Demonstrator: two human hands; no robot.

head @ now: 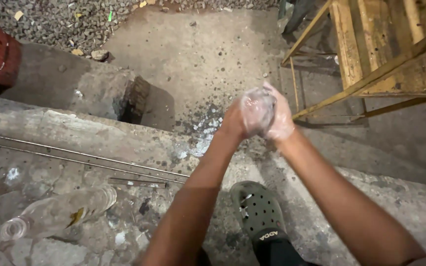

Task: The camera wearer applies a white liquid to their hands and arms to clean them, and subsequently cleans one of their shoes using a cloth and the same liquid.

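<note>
My left hand (245,118) and right hand (277,116) are clasped together, coated in white lather (257,106), above the wet concrete floor (193,64); an empty plastic bottle (57,213) lies well apart, lower left.

Looks like a rough outdoor yard behind a house or a small work site, not indoors at all. Bare stained concrete floor (198,54), a gravel patch (60,19) along the edge, a cracked concrete step (75,133), a crude wooden frame (385,49), and a clear plastic bottle (60,212) lying on the ground.
</note>
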